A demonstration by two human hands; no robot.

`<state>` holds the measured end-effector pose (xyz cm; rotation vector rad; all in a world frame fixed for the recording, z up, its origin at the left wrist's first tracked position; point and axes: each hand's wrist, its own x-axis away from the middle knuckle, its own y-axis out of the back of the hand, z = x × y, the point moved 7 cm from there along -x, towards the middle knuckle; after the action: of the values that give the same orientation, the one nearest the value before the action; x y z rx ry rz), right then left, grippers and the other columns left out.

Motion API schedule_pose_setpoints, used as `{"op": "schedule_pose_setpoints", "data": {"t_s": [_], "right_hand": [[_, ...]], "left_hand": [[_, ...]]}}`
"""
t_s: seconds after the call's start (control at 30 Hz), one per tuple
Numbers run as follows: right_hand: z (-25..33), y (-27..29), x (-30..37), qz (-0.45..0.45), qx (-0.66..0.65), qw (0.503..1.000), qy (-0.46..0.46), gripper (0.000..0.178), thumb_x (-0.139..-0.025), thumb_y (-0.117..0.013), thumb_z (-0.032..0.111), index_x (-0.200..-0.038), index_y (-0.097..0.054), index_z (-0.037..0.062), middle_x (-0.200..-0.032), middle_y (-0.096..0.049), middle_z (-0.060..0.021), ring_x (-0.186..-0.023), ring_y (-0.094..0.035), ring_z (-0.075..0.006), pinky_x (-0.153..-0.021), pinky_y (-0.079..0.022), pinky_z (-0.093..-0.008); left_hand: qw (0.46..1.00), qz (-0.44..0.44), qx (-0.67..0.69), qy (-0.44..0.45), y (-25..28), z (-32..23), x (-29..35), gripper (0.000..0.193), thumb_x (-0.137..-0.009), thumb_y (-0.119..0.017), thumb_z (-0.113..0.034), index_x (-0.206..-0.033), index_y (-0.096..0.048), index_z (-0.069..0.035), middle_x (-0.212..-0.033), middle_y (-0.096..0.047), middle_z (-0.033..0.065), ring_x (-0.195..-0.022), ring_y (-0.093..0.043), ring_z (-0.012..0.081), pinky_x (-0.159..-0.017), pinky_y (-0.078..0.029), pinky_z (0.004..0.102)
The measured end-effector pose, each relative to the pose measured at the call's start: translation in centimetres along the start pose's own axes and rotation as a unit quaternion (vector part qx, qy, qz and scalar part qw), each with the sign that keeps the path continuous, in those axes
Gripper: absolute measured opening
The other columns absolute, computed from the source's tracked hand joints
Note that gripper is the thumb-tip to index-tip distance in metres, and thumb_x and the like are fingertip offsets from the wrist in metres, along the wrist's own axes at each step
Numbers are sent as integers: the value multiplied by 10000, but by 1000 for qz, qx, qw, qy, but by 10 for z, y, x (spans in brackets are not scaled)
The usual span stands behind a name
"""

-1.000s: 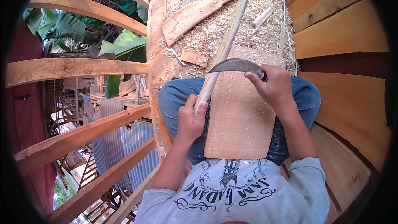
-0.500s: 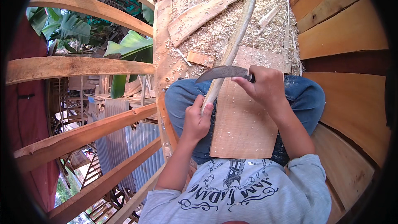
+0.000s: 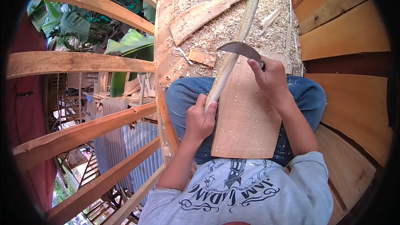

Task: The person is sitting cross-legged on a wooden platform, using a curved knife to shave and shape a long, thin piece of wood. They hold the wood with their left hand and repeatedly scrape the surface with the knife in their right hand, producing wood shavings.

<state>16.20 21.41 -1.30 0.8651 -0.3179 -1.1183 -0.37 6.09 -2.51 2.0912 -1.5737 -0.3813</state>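
My left hand (image 3: 201, 118) is closed around the near end of a long pale wooden stick (image 3: 228, 67), which slants up and away to the far edge of the platform. In my right hand (image 3: 270, 76) is the dark handle of a sickle-shaped knife (image 3: 242, 49). Its curved blade lies across the stick, about midway along, with the tip past the stick's left side. My right thumb is stretched along toward the blade. Beneath, a flat wooden board (image 3: 246, 129) rests on my lap between my bent knees.
Wood shavings (image 3: 208, 29) cover the platform ahead, with a long plank (image 3: 208, 16) and a small wood block (image 3: 201, 58) among them. Wooden rails (image 3: 83, 63) stand along the left, with a drop to corrugated sheets (image 3: 143, 146) below. A plank wall (image 3: 350, 33) rises on the right.
My right hand has moved the knife farther away along the stick and slightly right, and the blade has turned. My left hand and the stick have shifted only a little.
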Motion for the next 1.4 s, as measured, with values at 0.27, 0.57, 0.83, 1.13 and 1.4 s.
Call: {"op": "schedule_pose_setpoints", "data": {"t_s": [0.27, 0.57, 0.83, 1.13, 1.4], "right_hand": [[2, -7, 0, 26, -33, 999, 23, 512, -816, -636, 498, -625, -588, 26, -532, -559, -151, -483, -585, -302, -491, -459, -369], [17, -14, 7, 13, -58, 993, 99, 533, -828, -623, 498, -608, -564, 15, -511, -529, -155, -453, -552, -303, -464, -431, -357], [-16, 11, -22, -40, -24, 998, 37, 601, -916, -506, 508, -645, -616, -17, -462, -482, -124, -424, -515, -204, -455, -382, -366], [-64, -3, 13, -31, -209, 963, -169, 618, -927, -497, 502, -610, -539, -27, -483, -385, -54, -505, -391, -85, -461, -335, -307], [7, 3, 10, 2, 23, 1000, 21, 560, -775, -641, 568, -583, -554, 48, -490, -532, -114, -457, -564, -298, -435, -429, -371]], "left_hand": [[999, -25, -5, -20, 1, -1, 0, 256, -941, -508, -243, -838, -482, -10, -606, -523, 197, -572, -602, 366, -502, -430, 400], [1000, -12, 13, -25, 1, 1, 0, 237, -936, -509, -229, -842, -484, -14, -580, -506, 183, -543, -584, 360, -485, -417, 378], [999, 7, -1, -31, 2, -3, 5, 227, -917, -534, -224, -835, -489, -17, -592, -511, 183, -561, -588, 364, -498, -425, 369], [993, 39, 107, 21, 4, 16, 1, 275, -949, -498, -250, -801, -465, -21, -558, -386, 43, -529, -381, 85, -480, -319, 272], [991, 51, 124, 28, 2, 13, 0, 273, -957, -482, -244, -800, -456, -21, -558, -367, 22, -548, -359, 70, -482, -305, 269]]}}
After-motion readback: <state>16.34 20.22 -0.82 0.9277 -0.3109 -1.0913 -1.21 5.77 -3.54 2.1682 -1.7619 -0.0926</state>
